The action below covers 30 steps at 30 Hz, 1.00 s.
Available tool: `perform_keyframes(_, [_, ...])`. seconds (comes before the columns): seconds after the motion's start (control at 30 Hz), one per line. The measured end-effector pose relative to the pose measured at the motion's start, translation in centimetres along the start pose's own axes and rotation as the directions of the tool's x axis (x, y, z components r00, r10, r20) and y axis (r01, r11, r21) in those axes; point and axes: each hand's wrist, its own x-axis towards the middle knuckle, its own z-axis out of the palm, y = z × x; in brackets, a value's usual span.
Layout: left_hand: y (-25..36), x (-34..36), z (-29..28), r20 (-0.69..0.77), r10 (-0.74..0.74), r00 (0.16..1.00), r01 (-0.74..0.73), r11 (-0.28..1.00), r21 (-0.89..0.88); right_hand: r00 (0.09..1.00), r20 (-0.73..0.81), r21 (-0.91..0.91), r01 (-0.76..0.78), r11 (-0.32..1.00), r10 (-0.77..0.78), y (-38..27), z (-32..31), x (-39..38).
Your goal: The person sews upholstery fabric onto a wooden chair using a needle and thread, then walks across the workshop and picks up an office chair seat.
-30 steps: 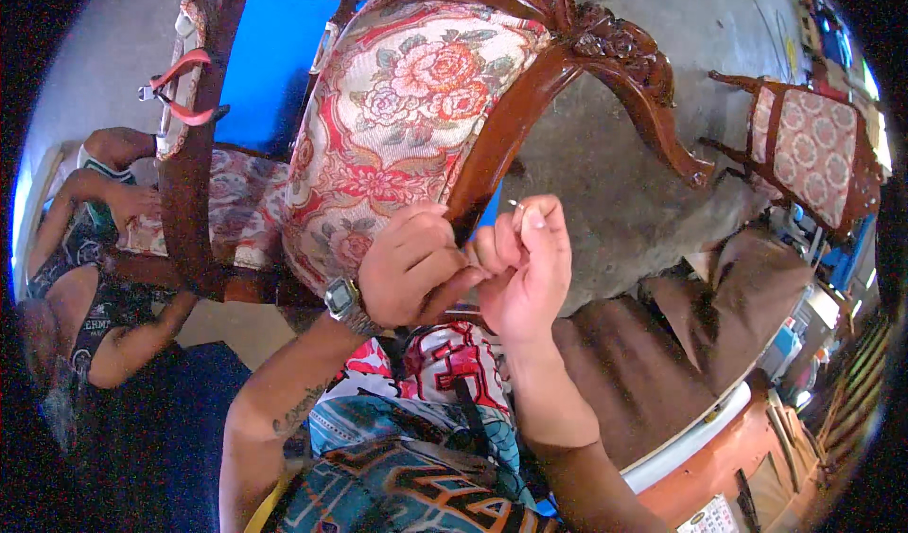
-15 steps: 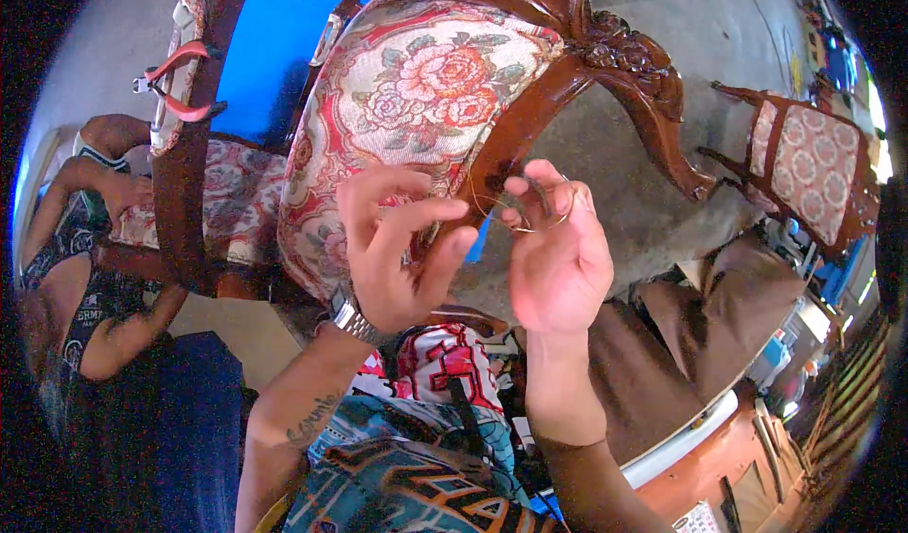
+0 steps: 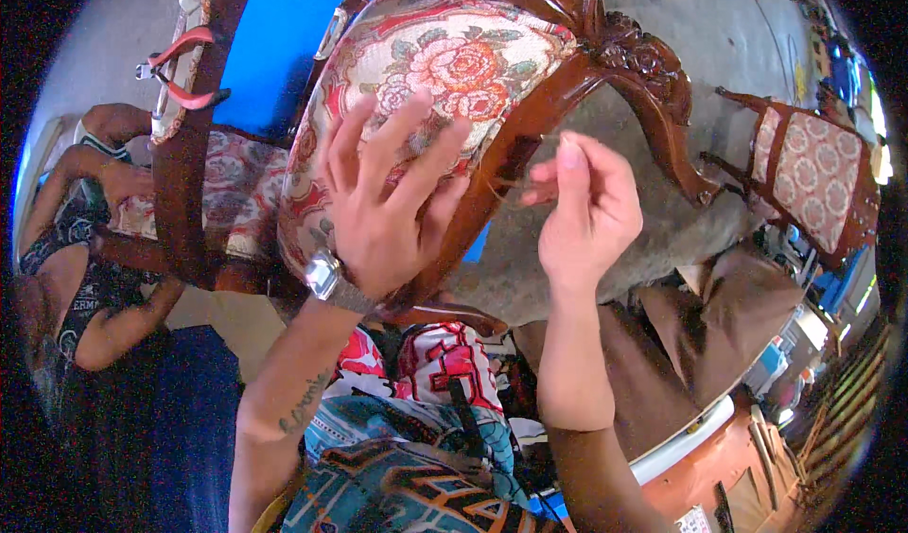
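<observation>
Against the floral upholstered panel (image 3: pixel 459 65) of a carved wooden chair, my left hand (image 3: pixel 390 192) is spread with its fingers apart and nothing in it. Whether it presses on the fabric or hovers just over it, I cannot tell. My right hand (image 3: pixel 591 207) is closed in a pinch to the right of the dark wooden frame (image 3: pixel 492 178). From its fingers trails a thin, thread-like strand (image 3: pixel 509 185), blurred, reaching toward the frame. The strand's far end is hard to make out.
Red-handled pliers (image 3: pixel 189 68) hang on the chair's far-left part, beside a blue panel (image 3: pixel 279 46). Another person (image 3: pixel 104 249) sits at the left with a hand on upholstery. Brown sheeting (image 3: pixel 662 344) lies at the right; a second upholstered chair (image 3: pixel 813 169) stands beyond.
My left hand has moved up and flattened out over the fabric, fingers spreading. My right hand has turned over and shifted right, and the looped strand now trails from its pinch.
</observation>
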Motion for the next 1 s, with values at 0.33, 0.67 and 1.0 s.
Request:
perform_keyframes(0.33, [-1.8,0.6,1.3,0.01,0.135,0.991,-0.135,0.991,0.004,0.932,0.21,-0.33,0.352,0.876,-0.295,0.9,0.6,3.6])
perform_keyframes(0.67, [-2.1,0.3,1.5,-0.013,0.16,0.987,-0.16,0.987,-0.032,0.902,0.356,-0.413,0.386,0.825,-0.243,0.6,0.2,4.3])
perform_keyframes(1.0, [-1.9,0.6,2.0,-0.017,0.165,0.986,-0.165,0.985,-0.052,0.899,0.355,-0.41,0.395,0.822,-0.255,0.7,-0.1,5.0])
